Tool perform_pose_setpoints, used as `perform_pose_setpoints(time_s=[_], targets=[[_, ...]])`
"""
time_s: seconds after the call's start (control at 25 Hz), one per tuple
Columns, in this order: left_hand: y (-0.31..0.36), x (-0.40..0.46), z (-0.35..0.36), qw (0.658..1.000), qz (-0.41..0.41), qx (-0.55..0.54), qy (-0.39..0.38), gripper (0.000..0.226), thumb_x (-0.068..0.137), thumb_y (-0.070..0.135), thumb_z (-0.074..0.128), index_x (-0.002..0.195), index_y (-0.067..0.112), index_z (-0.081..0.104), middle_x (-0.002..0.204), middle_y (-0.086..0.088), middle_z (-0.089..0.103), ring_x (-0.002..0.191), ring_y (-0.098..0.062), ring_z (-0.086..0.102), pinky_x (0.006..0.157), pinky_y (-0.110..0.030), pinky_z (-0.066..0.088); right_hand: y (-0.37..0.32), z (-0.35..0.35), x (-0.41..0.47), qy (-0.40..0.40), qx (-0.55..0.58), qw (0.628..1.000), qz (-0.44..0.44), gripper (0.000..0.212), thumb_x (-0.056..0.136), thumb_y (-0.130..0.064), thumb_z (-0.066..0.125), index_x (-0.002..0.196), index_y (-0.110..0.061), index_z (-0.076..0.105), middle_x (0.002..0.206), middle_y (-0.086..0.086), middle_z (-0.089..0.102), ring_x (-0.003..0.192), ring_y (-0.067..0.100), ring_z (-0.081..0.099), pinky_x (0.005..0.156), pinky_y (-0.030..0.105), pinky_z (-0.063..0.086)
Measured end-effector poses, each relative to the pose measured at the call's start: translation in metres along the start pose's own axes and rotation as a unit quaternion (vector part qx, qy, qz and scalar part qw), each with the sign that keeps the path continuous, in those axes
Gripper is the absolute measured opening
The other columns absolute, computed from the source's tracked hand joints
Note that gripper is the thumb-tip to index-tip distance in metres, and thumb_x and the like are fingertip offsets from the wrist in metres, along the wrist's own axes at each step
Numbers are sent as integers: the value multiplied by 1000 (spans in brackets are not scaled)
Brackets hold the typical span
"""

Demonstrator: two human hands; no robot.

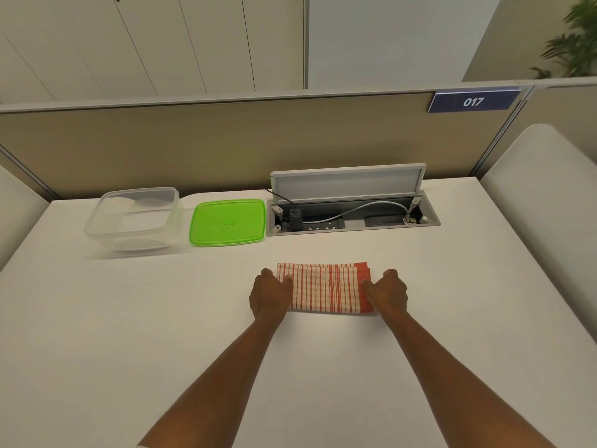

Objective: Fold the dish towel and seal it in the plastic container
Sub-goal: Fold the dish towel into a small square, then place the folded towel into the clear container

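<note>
Dish towel lies folded at centre frame on the white table, long axis left to right. Left hand grips its left end, right hand its right end, fingers curled onto the cloth. Clear container (open, empty) sits upper left, nearer the left hand; green lid lies just beside it.

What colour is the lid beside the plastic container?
The lid is bright green; the head view shows it clearly.
</note>
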State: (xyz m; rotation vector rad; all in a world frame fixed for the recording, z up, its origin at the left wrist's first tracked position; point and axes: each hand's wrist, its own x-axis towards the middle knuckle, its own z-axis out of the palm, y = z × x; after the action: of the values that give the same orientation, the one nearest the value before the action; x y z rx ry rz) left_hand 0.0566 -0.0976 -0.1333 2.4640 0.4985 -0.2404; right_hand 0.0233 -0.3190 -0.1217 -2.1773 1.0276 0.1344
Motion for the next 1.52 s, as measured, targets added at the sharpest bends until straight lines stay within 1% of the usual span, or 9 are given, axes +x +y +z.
perform_pose_setpoints(time_s=[0.2, 0.44, 0.48, 0.56, 0.64, 0.8, 1.04, 1.28, 1.52], targets=[[-4, 6, -3, 996, -59, 8, -73, 49, 87, 50, 61, 116, 10, 64, 116, -10, 70, 108, -31, 65, 94, -42, 52, -3, 6, -1, -57, -38, 998, -9, 45, 81, -26, 71, 114, -5, 50, 110, 13, 64, 91, 28, 63, 64, 31, 46], [-16, -2, -13, 991, -7, -56, -122, 37, 92, 38, 60, 112, 9, 69, 109, -9, 73, 97, -26, 69, 81, -33, 53, 5, 3, 2, -110, -29, 993, -7, 41, 76, -28, 78, 102, -2, 62, 100, 12, 71, 80, 23, 64, 55, 26, 44], [-19, -4, -15, 989, 2, -69, -128, 35, 92, 37, 60, 111, 9, 69, 109, -9, 73, 97, -26, 68, 84, -35, 54, 5, 3, 2, -117, -14, 993, 0, 38, 76, -27, 79, 100, -2, 64, 99, 12, 71, 80, 22, 64, 55, 26, 46], [-26, -7, -21, 985, 18, -102, -140, 34, 93, 35, 60, 112, 7, 67, 109, -10, 72, 99, -27, 67, 89, -42, 55, 6, 2, 0, -135, 39, 990, 23, 35, 75, -21, 80, 99, -1, 65, 98, 12, 72, 84, 24, 69, 68, 34, 58], [-33, -12, -27, 979, 27, -142, -145, 33, 94, 32, 60, 114, 6, 64, 112, -11, 70, 101, -28, 67, 91, -45, 55, 8, 1, -4, -165, 94, 981, 41, 31, 74, -13, 79, 98, 1, 66, 97, 14, 73, 86, 27, 72, 78, 39, 60], [-41, -30, -44, 976, 41, -179, -114, 34, 96, 28, 59, 119, 3, 59, 117, -14, 67, 105, -30, 65, 93, -47, 55, 5, 0, -22, -220, 142, 965, 30, 20, 78, -5, 73, 97, -2, 65, 96, 13, 74, 85, 27, 72, 71, 38, 59], [-58, -45, -77, 977, 50, -196, -59, 34, 95, 28, 60, 117, 2, 58, 115, -14, 67, 105, -31, 64, 91, -51, 54, -11, 8, -46, -244, 173, 953, -44, 10, 84, -7, 68, 90, -9, 61, 99, 9, 73, 90, 27, 72, 83, 46, 60], [-91, -36, -117, 975, 35, -218, -20, 32, 93, 27, 62, 113, 3, 60, 111, -13, 68, 102, -31, 65, 88, -51, 55, -52, 34, -75, -233, 150, 955, -108, 12, 85, -10, 69, 92, -16, 61, 102, 5, 70, 89, 23, 71, 81, 40, 61], [-128, -1, -171, 975, 36, -220, 18, 28, 90, 25, 67, 106, 4, 62, 104, -12, 70, 97, -31, 66, 82, -47, 56, -106, 74, -108, -207, 152, 958, -127, 25, 81, -10, 71, 103, -12, 57, 104, 9, 69, 92, 26, 70, 85, 48, 59]])
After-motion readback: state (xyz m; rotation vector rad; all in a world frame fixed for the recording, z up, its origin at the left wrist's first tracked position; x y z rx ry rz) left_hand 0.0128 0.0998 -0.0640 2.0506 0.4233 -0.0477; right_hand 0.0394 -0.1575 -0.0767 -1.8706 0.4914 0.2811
